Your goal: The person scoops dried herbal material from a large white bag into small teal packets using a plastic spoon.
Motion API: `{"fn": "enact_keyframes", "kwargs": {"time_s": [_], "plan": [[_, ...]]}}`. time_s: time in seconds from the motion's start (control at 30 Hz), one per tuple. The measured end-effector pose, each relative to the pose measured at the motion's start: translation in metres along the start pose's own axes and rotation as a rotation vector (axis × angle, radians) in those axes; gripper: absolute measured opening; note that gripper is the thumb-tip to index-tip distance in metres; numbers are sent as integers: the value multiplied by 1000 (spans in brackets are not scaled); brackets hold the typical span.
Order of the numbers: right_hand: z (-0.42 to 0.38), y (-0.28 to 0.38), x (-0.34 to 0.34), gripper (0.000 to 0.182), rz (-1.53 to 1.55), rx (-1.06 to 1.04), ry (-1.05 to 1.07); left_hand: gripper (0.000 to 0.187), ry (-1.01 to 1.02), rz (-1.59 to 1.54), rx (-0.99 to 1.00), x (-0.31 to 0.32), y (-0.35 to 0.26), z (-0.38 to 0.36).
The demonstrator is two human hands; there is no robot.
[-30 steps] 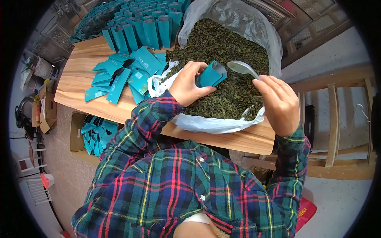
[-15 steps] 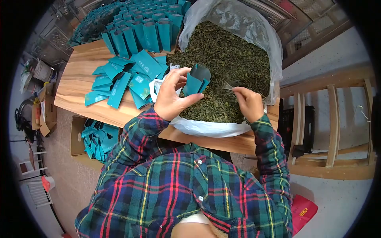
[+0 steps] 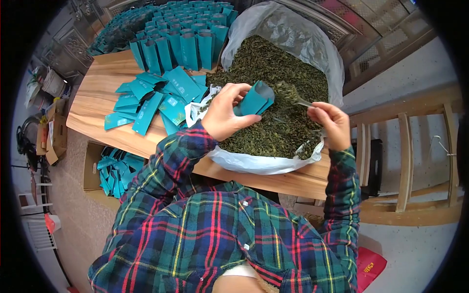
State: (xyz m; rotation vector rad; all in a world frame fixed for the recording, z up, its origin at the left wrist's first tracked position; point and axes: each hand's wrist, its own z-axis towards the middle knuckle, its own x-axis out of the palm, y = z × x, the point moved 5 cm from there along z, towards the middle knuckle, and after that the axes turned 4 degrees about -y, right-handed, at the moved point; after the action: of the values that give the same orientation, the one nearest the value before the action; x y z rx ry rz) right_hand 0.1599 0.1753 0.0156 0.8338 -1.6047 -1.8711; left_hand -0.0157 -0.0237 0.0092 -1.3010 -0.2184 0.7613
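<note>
My left hand [image 3: 228,111] is closed around a teal packet [image 3: 251,101], its mouth open and tilted to the right. In my right hand [image 3: 332,123] is the handle of a spoon [image 3: 304,102]. Dried leaves, which look like tea, are heaped on the spoon's head, close to the packet's mouth. Both hands are above a large pile of the same leaves [image 3: 288,132] in a translucent plastic bag [image 3: 244,163]. How full the packet is inside cannot be seen.
Flat teal packets [image 3: 146,105] lie scattered on the wooden table [image 3: 93,100]. Behind them stand rows of upright, open packets [image 3: 190,49]. A cardboard box [image 3: 91,168] on the floor at the left holds more packets. A wooden rack [image 3: 404,161] is at the right.
The spoon has come up out of the leaves with a heap on it, as my right hand moved right and slightly down. My left hand and the packet have shifted right, and the packet tilts more.
</note>
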Motion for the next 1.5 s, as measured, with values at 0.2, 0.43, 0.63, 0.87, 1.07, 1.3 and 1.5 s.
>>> {"fn": "enact_keyframes", "kwargs": {"time_s": [0.2, 0.43, 0.63, 0.87, 1.07, 1.3, 1.5], "plan": [[1, 61, -6, 18, -70, -46, 121, 60, 65, 231, 128, 17, 3, 18], [18, 91, 13, 16, -333, -84, 296, 60, 113, 291, 141, 25, 1, 26], [26, 112, 26, 16, -613, -196, 374, 57, 166, 186, 82, 20, 4, 32], [33, 86, 17, 16, -470, -73, 391, 56, 169, 243, 102, 18, 3, 30], [12, 105, 41, 14, -1013, -693, 376, 56, 183, 331, 107, 28, -1, 36], [-6, 121, 59, 14, -1215, -807, 405, 57, 163, 343, 107, 34, -2, 38], [-21, 130, 58, 23, -1116, -1016, 387, 61, 234, 192, 41, 36, 3, 39]]}}
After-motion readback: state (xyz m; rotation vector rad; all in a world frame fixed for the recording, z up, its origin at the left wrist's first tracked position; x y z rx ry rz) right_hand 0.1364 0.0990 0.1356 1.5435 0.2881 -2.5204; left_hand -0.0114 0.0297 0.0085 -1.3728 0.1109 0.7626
